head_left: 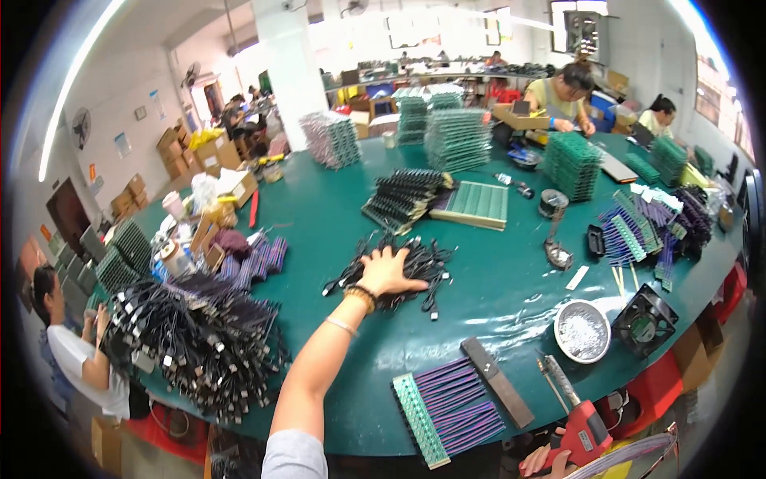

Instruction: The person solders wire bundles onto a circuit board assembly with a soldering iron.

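My left hand [386, 271] lies palm down on a small heap of black cables [427, 267] in the middle of the table, fingers spread and thumb out to the right. At the lower right edge my right hand [546, 461] is partly cut off, its fingers curled at the handle of a red soldering gun [585, 435] whose metal tip points up and left. Between the two arms lies a green circuit board strip [421, 419] with rows of purple and dark wires [463, 399] running from it. A dark flat bar [498, 382] rests across the wire ends.
A big pile of black cables [195, 343] stands at the left. On the right are a white bowl [582, 351] of small pale bits and a black fan [645, 321]. Stacked green boards [459, 142] stand farther back. People sit at the table's left and far right.
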A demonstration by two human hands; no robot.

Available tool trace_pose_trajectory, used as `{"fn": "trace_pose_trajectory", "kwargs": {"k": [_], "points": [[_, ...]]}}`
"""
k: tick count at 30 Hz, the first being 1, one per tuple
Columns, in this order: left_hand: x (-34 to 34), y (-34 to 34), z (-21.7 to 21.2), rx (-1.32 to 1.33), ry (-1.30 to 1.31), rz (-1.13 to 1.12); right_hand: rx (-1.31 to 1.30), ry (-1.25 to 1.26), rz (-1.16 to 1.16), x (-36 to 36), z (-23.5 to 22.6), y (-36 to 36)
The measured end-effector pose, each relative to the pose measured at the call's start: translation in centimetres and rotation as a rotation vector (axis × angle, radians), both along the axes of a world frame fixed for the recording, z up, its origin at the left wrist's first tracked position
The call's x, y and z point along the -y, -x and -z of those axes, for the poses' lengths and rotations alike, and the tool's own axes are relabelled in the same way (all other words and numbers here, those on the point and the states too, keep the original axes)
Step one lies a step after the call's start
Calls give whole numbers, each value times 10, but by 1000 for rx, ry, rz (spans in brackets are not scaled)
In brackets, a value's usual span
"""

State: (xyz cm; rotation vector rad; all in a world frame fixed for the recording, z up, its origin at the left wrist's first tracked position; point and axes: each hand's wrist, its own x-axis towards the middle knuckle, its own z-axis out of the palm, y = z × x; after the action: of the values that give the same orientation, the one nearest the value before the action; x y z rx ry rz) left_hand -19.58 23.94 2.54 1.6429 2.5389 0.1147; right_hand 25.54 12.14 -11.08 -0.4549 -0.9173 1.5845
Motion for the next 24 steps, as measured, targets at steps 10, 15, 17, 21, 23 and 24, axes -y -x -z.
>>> {"fn": "trace_pose_trajectory", "kwargs": {"k": [10, 15, 17, 21, 23, 24], "points": [[70, 24, -3, 90, -54, 413, 30, 20, -307, -6, 37, -37], [98, -27, -11, -161, -553, 346, 41, -27, -374, -10, 41, -30], [107, -60, -11, -189, -496, 277, 30, -32, -355, -10, 31, -28], [120, -84, 8, -86, -127, 145, 23, -40, -335, 3, 0, -21], [122, -73, 23, -92, -148, 146, 42, -38, -282, 11, -9, -16], [124, -67, 26, -45, -220, 179, 50, -36, -254, 15, -14, -13]]}}
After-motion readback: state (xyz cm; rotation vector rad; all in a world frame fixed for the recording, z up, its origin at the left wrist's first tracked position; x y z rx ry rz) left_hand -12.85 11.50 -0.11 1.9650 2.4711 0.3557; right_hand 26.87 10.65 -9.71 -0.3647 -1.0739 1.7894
